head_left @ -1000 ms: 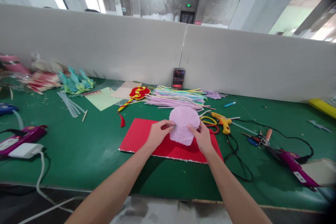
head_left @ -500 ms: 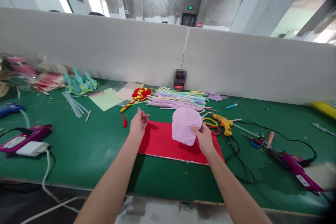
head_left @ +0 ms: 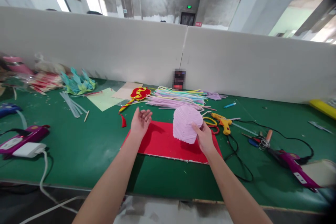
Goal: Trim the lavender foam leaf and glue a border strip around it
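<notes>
My right hand (head_left: 205, 136) grips a flat, rounded pale-purple piece (head_left: 186, 124) by its right edge, thumb on top. The piece looks built from rows of pipe cleaners laid side by side, and it is held above a red board (head_left: 160, 140). Over the board's left part, my left hand (head_left: 141, 122) is turned palm up with fingers apart and nothing in it. A heap of pastel pipe cleaners (head_left: 178, 98) lies just beyond both hands. Left of that heap rests a red and yellow fan-shaped ornament (head_left: 140, 93) with a red tassel (head_left: 123, 121).
Right of the board lie a yellow glue gun (head_left: 223, 122) with its black cable, scissors (head_left: 215, 129) and a bunch of keys (head_left: 261, 141). Purple power strips (head_left: 25, 138) sit at both sides. Clear glue sticks (head_left: 73, 104) lie left. A pale partition (head_left: 91, 45) stands behind.
My left hand has opened from curled fingers to a spread palm. The right hand still holds the purple piece, nearly unmoved. The view has shifted slightly.
</notes>
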Demonstrator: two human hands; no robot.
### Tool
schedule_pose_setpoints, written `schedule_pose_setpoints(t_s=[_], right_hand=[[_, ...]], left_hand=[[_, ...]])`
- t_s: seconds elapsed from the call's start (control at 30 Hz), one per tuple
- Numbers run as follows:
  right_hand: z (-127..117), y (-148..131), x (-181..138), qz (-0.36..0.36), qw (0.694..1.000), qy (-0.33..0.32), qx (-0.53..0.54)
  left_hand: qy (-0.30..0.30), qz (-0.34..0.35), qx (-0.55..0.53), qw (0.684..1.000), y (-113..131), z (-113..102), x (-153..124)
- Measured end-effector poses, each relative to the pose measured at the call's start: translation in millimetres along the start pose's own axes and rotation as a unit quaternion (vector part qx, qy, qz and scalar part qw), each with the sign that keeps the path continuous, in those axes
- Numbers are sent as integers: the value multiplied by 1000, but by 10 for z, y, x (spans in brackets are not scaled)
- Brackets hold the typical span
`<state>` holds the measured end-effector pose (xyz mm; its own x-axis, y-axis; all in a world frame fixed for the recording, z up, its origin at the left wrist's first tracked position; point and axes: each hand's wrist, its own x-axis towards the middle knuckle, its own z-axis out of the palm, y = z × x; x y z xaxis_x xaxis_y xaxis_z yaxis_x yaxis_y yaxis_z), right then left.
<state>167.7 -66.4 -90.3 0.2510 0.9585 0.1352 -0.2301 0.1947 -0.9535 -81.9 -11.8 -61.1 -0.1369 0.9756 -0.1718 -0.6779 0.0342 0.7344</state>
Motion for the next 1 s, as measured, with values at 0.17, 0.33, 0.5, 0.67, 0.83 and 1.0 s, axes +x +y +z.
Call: schedule_pose_setpoints(t_s=[0.17,0.33,0.5,0.67,0.83,1.0], right_hand=[[6,-26,-12,-3,1000,-5,8],[-3,-16,-3,-6,1000,-5,3],[-13,2,8,-10,1000,-7,-11],[-6,-17,-16,-11,999,-23,-32],[33,-68,-51,-4,996,-60,-60],[59,-78,-65,6,994,-78,-70]], left_hand=[[-86,-63,137,985,-177,136,-173],[-144,-104,226,958,-352,198,-273],[-184,-122,253,942,-431,172,-263],[-197,-109,255,940,-461,181,-242],[-208,-58,280,935,-491,183,-261],[-226,-21,302,926,-491,132,-244]])
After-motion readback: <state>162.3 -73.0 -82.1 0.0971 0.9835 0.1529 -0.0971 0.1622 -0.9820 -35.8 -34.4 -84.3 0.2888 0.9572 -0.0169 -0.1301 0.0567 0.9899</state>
